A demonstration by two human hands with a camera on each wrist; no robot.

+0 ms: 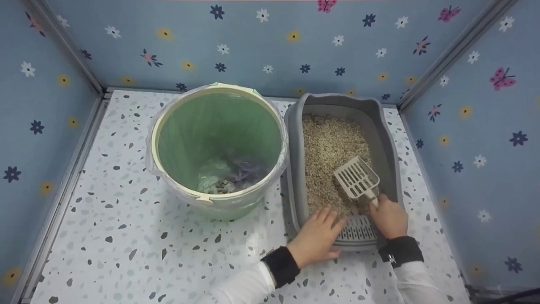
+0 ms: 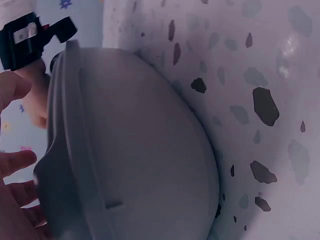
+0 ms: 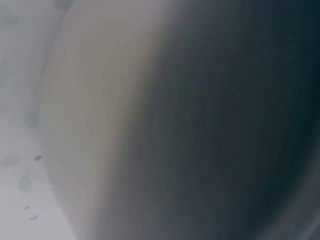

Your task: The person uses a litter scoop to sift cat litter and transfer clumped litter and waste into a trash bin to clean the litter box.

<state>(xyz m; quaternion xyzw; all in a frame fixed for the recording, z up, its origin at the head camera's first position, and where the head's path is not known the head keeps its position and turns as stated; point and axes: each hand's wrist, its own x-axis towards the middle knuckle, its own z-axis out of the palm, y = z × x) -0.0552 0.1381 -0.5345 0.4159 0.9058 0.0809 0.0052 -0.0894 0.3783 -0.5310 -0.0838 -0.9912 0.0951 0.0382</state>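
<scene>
A grey cat litter box (image 1: 297, 169) holds tan granular litter (image 1: 327, 143) and has a slotted grate (image 1: 358, 230) at its near end. My right hand (image 1: 391, 217) grips the handle of a pale slotted litter scoop (image 1: 357, 179), whose head is over the litter and looks bare. At the box's near left corner is my left hand (image 1: 316, 238), its fingers spread over the rim and grate. The left wrist view shows the box's outer wall (image 2: 145, 140) with left fingers (image 2: 17, 162) beside its rim. Blurred close surfaces fill most of the right wrist view.
Left of the box stands a green bucket (image 1: 228, 207) with a cream rim and clear liner; purple plastic and dark bits (image 1: 225, 185) lie inside. Both stand on a speckled white tabletop (image 1: 126, 236). Flowered blue panels (image 1: 261, 42) rise at the back and both sides.
</scene>
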